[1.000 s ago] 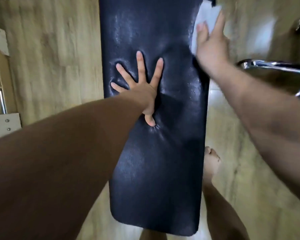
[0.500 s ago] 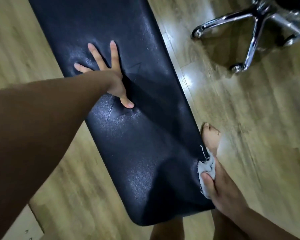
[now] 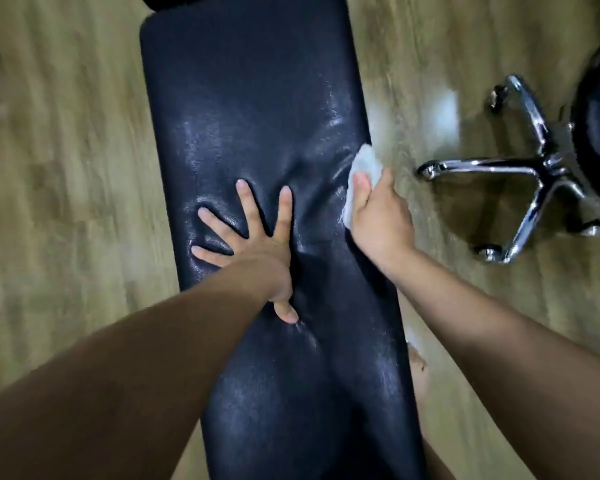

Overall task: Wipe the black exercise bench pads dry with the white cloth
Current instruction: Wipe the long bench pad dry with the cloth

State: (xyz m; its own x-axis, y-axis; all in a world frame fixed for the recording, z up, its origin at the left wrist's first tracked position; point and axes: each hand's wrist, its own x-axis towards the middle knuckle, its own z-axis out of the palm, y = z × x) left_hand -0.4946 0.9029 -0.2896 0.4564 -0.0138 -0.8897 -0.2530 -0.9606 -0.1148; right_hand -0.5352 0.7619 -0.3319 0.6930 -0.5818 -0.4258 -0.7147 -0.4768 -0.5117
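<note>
I watch from the head camera as the person wipes the right edge of the black bench pad (image 3: 257, 109) with the white cloth (image 3: 362, 174). The right hand (image 3: 378, 216) is curled around the bunched cloth, fingers folded over it and thumb on top, and presses it against the rim of the pad just beyond the knuckles. The left hand (image 3: 253, 244) lies flat on the middle of the pad, all 5 fingers spread wide and holding nothing, the heel sinking into the padding as a brace. The pad runs away from both hands and back beneath the forearms, its surface glossy in patches ahead of the fingers. I judge the work midway: the edge is in hand, and the next move calls for drawing the cloth along that rim, then across the shiny area ahead of the left hand. To the right of the cloth hand stands a chrome chair base (image 3: 520, 174) on the wooden floor (image 3: 66, 168). I can read no brand, label or writing anywhere.
</note>
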